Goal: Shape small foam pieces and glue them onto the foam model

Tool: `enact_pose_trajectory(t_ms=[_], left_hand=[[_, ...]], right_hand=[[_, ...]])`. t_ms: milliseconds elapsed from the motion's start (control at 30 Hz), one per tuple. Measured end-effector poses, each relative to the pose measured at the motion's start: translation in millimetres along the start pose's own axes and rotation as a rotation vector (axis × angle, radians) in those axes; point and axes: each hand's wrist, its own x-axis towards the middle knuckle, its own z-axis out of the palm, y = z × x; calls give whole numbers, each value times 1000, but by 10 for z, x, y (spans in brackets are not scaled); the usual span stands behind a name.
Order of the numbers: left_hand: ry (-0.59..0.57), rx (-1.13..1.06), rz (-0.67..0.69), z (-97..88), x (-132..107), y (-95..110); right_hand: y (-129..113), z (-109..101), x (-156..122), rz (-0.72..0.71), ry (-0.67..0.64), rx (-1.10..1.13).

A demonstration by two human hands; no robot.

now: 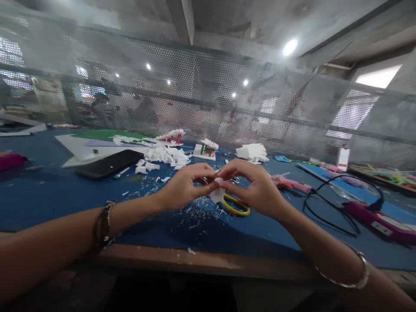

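Observation:
Both hands meet above the middle of the blue table (156, 229). My left hand (186, 184) pinches a small piece of white paper (217, 195) between thumb and fingertips. From the other side, my right hand (256, 186) pinches the same piece, which hangs down a little below the fingers. Under my right hand lies a pair of scissors (238, 211) with yellow handles, its blades mostly hidden. White paper crumbs are scattered on the table beneath the hands.
Torn white paper (164, 154) is heaped behind my left hand, near a black phone (110, 164). Two small paper models stand at the back, one with green posts (207, 149). On the right are a pink glue gun (294, 184), a black cable and a purple power strip (380, 223).

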Motion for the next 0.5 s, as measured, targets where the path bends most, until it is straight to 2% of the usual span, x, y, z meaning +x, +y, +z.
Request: enact_pose_trajectory(t_ms=[300,500], left_hand=[[-64,-41,47,-3,-8,7],[-129,-30,47,-30,-1,25]], right_hand=[[18,-65,-16,-88,-24,48],[40,-81,-17,-75,-54,82]])
